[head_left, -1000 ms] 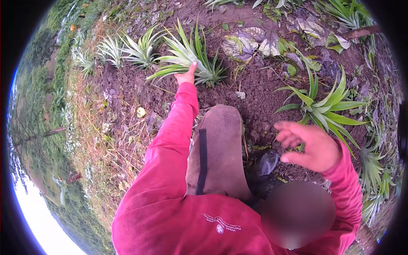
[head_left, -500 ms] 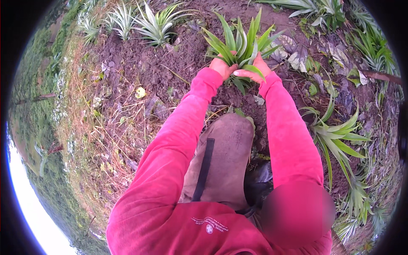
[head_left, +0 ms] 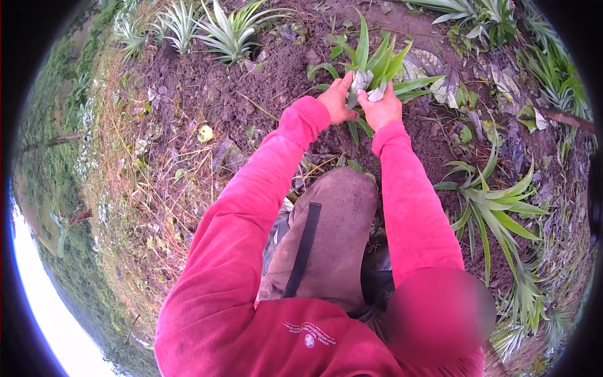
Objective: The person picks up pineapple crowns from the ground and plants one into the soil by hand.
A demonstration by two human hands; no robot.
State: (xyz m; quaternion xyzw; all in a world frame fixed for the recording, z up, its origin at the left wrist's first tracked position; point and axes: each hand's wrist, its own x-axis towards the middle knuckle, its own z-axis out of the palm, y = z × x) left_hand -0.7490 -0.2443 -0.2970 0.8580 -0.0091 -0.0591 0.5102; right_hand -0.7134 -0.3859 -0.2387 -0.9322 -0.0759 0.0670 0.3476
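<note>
A young pineapple plant point(head_left: 377, 66) stands in dark, crumbly soil in front of me, its long green leaves pointing up and outward. My left hand point(head_left: 339, 99) closes on the plant's lower leaves from the left side, thumb toward the middle. On the right side my right hand point(head_left: 382, 107) grips the leaf bases, its thumb pressed against pale, silvery leaf undersides. Both hands sit close together around the rosette. The plant's base and some fingertips are hidden behind the leaves and hands.
Several other pineapple plants point(head_left: 231, 32) grow at the back left, and a loose-leaved one point(head_left: 487, 198) is to the right. Dry grass point(head_left: 169, 207) covers the ground at left. A brown stick point(head_left: 565, 117) lies at far right. My bent knee point(head_left: 339, 207) is below the hands.
Both hands have shifted on the plant and now gather its leaves higher up. Some leaves are bunched and folded, showing pale undersides, while others splay out to the right.
</note>
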